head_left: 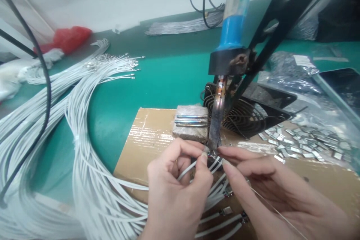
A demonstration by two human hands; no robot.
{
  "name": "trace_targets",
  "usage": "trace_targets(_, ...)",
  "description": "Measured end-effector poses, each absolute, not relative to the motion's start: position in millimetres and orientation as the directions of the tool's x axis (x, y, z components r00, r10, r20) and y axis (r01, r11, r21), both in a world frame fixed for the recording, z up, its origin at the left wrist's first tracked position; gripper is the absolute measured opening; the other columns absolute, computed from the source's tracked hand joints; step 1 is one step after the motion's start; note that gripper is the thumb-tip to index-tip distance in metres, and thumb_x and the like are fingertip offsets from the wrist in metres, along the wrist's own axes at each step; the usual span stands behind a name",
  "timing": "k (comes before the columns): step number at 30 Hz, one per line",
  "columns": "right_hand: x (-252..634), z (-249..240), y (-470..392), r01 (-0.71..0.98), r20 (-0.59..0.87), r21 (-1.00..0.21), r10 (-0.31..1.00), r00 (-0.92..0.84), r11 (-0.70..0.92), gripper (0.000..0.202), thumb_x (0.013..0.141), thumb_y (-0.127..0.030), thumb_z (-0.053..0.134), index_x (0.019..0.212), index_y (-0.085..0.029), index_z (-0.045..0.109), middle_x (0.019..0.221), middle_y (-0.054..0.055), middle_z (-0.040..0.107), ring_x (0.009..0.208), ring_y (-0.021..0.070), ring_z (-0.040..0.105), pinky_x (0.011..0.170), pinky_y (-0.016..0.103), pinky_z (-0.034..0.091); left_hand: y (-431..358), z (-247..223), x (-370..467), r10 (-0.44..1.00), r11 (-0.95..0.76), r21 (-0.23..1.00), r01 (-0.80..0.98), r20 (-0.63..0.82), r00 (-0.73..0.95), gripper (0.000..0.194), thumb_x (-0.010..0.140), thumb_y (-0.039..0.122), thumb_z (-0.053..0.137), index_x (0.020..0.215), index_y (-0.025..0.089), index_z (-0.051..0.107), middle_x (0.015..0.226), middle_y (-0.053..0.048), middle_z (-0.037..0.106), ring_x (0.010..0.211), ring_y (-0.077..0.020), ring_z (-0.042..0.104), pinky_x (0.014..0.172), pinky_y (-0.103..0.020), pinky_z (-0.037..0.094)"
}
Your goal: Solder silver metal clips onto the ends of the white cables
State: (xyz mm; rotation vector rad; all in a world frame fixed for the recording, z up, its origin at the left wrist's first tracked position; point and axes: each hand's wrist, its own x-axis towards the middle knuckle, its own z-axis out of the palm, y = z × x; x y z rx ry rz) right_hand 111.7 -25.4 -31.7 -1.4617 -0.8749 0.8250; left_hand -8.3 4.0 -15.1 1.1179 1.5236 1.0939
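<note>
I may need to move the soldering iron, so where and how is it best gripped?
Probably around its blue handle, above the black collar, coming from the picture's left. The handle is long, rounded and nearly upright, and the black support arm slants up on its right. I'd avoid the metal barrel below: it is discoloured and may be hot.

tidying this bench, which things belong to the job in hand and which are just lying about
Likely in the job: white cable in left hand; thin wire at right hand; soldering iron; small metal pieces.
Likely lying about: red plastic; clear plastic bag.
</note>
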Motion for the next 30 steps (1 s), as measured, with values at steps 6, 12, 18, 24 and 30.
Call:
trace_targets(6, 126.7, -42.9, -25.6, 0.161, 0.130, -0.984, 0.933, 0.336, 0.079, 0.010, 0.082, -0.026, 0.082, 0.078, -0.026, 0.073, 0.108, 0.003, 0.082, 0.088, 0.0210, 0.082, 0.081, 0.020, 0.064, 2.6, -5.9, 2.1, 0.952, 0.210, 0.968, 0.135, -0.170, -0.256, 0.010, 0.078, 0.016, 0.071, 0.069, 0.021, 0.069, 0.075, 0.002, 0.071, 0.075, -0.0127, 0.069, 0.066, -0.016, 0.051)
trace_targets(12, 128.3, -46.2, -22.7, 0.214, 0.175, -0.970, 0.935, 0.309, 0.111, 0.010, 0.084, -0.027, 0.082, 0.081, -0.028, 0.072, 0.106, 0.001, 0.083, 0.090, 0.0216, 0.083, 0.082, 0.020, 0.065, 2.6, -3.1, 6.4, 0.947, 0.202, 0.973, 0.112, -0.164, -0.277, 0.009, 0.077, 0.017, 0.071, 0.068, 0.020, 0.069, 0.078, 0.001, 0.072, 0.074, -0.0119, 0.068, 0.069, -0.017, 0.053)
trace_targets(18, 127.4, -42.9, -24.2, 0.205, 0.171, -0.973, 0.931, 0.323, 0.107, 0.011, 0.084, -0.026, 0.082, 0.078, -0.027, 0.073, 0.103, 0.002, 0.083, 0.090, 0.0191, 0.082, 0.081, 0.016, 0.063, 2.8, -2.6, 5.5, 0.944, 0.221, 0.970, 0.104, -0.187, -0.271, 0.010, 0.077, 0.018, 0.071, 0.067, 0.020, 0.068, 0.080, 0.000, 0.073, 0.071, -0.0116, 0.066, 0.054, -0.016, 0.044)
trace_targets(24, 124.6, -43.1, -25.4, 0.200, 0.149, -0.977, 0.920, 0.361, 0.080, 0.012, 0.082, -0.026, 0.083, 0.075, -0.027, 0.073, 0.099, 0.000, 0.083, 0.087, 0.0164, 0.082, 0.079, 0.013, 0.061, 2.7, -5.1, 4.1, 0.942, 0.226, 0.968, 0.109, -0.188, -0.280, 0.010, 0.076, 0.016, 0.072, 0.068, 0.019, 0.067, 0.081, 0.002, 0.072, 0.058, -0.0062, 0.057, 0.049, -0.015, 0.038)
trace_targets(30, 127.7, -45.2, -26.0, 0.190, 0.151, -0.978, 0.919, 0.364, 0.085, 0.013, 0.083, -0.028, 0.082, 0.074, -0.027, 0.073, 0.098, 0.001, 0.083, 0.084, 0.0186, 0.082, 0.077, 0.015, 0.063, 2.2, -13.2, -6.3, 0.979, 0.165, 0.979, 0.123, -0.147, -0.142, 0.011, 0.082, 0.012, 0.072, 0.075, 0.020, 0.069, 0.087, 0.002, 0.073, 0.059, -0.0058, 0.059, 0.052, -0.013, 0.045)
